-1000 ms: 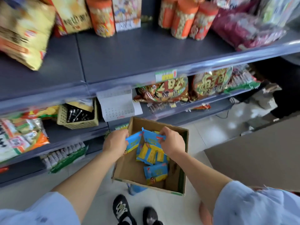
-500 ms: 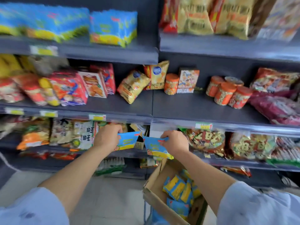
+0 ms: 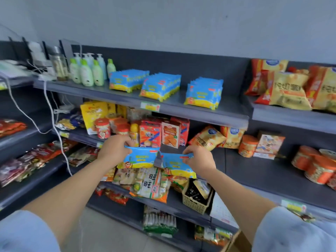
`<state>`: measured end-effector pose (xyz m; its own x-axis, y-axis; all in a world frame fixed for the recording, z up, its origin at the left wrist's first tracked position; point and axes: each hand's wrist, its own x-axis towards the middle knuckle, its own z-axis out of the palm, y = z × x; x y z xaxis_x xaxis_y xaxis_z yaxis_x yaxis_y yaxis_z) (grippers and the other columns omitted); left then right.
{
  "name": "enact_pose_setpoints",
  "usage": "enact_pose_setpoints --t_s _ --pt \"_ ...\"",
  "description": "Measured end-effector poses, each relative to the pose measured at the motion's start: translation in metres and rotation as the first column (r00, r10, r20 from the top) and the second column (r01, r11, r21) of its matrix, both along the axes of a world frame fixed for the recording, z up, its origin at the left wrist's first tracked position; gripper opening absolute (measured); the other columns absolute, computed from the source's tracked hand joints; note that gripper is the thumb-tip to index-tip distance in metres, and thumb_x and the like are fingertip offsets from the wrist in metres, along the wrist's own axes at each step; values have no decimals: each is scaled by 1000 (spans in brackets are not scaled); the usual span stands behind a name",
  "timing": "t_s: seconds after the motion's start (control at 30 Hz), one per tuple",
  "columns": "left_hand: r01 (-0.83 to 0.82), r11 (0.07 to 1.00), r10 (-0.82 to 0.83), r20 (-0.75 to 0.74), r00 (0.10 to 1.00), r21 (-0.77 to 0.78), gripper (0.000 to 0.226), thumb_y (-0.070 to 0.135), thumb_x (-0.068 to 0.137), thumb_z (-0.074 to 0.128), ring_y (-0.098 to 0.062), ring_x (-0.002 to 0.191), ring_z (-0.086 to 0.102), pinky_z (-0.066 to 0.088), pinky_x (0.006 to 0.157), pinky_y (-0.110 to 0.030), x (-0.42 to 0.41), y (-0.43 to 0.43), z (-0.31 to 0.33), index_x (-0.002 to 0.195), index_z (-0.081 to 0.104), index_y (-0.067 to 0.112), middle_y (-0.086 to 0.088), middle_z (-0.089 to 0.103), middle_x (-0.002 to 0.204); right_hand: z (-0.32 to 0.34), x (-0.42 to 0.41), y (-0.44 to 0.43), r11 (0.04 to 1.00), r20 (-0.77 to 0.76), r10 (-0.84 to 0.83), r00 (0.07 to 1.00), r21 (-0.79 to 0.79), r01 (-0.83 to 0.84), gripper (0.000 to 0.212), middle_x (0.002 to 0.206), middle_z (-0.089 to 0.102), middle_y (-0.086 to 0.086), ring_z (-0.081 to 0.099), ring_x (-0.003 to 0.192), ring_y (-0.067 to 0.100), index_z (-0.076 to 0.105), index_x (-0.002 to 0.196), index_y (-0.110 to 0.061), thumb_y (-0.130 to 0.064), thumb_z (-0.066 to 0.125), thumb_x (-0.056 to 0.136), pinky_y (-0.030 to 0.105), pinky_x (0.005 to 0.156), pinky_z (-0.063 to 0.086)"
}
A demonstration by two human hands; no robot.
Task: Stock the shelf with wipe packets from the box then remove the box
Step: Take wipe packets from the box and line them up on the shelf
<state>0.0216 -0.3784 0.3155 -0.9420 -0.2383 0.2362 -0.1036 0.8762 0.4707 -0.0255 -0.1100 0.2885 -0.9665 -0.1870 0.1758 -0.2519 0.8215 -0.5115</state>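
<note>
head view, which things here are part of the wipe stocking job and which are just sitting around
Part of the job:
- left hand gripping a wipe packet
- right hand gripping a second packet
- wipe stacks on the top shelf

Just sitting around:
- lotion bottles
- snack bags
- orange tubs
- basket

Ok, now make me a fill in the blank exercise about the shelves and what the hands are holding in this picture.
1. On the top shelf, the stocked wipe packets stand in ___ groups.
2. Left of those groups, on the same shelf, stands a cluster of capped plastic ___.
3. The left hand grips the left packet and the right hand grips the right packet; both packets are yellow and ___.
Missing words: three; bottles; blue.
</note>
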Motion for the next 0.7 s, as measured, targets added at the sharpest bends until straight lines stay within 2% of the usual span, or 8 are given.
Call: enact_pose_setpoints --t_s 0.1,0.17,0.27,0.37,0.5,0.6,0.7 --pt "10 998 -7 -37 999 60 9 9 84 70 -15 79 57 41 57 -26 -1 -43 22 81 68 17 2 64 92 24 -9 -44 1000 -75 20 997 -12 -21 24 114 66 -5 61 96 16 67 110 -24 -27 69 87 27 71 48" --pt "18 998 -14 -61 998 63 8 10 84 71 -13 80 55 40 56 -24 -2 -70 37 83 68 17 5 61 90 40 -13 -72 999 -126 20 992 -37 -24 23 116 66 -4 63 93 17 68 110 -24 -27 68 87 28 72 49" --pt "43 997 -35 -107 994 69 10 11 82 73 -11 83 54 38 60 -23 -8 -107 58 81 67 18 6 61 90 61 -22 -111 990 -190 4 982 -136 -31 20 113 67 -3 61 93 17 69 105 -23 -27 70 86 29 74 49" --pt "76 992 -61 -140 988 105 12 10 81 75 -13 88 56 39 66 -24 -16 -137 74 79 66 19 6 62 89 79 -31 -144 982 -224 -16 974 -189 -27 19 104 67 0 58 84 16 69 103 -23 -28 70 85 26 67 45" --pt "112 987 -92 -166 982 114 12 10 80 75 -15 85 59 43 63 -25 -31 -168 91 80 67 18 2 64 92 99 -46 -180 968 -252 -36 967 -249 -28 18 102 66 1 57 78 16 69 104 -23 -24 70 86 29 66 47" --pt "124 985 -100 -184 978 121 13 10 78 76 -16 86 61 49 69 -31 -48 -187 102 78 68 20 5 65 88 115 -59 -199 970 -289 -31 957 -241 -41 19 98 65 0 59 78 18 69 105 -23 -25 70 86 34 69 53" --pt "144 976 -111 -194 975 162 14 6 77 76 -14 81 63 55 78 -41 -65 -200 113 77 69 18 6 66 82 128 -79 -215 969 -308 -27 951 -242 -51 21 90 60 -3 57 74 18 68 107 -22 -25 69 87 33 67 52"
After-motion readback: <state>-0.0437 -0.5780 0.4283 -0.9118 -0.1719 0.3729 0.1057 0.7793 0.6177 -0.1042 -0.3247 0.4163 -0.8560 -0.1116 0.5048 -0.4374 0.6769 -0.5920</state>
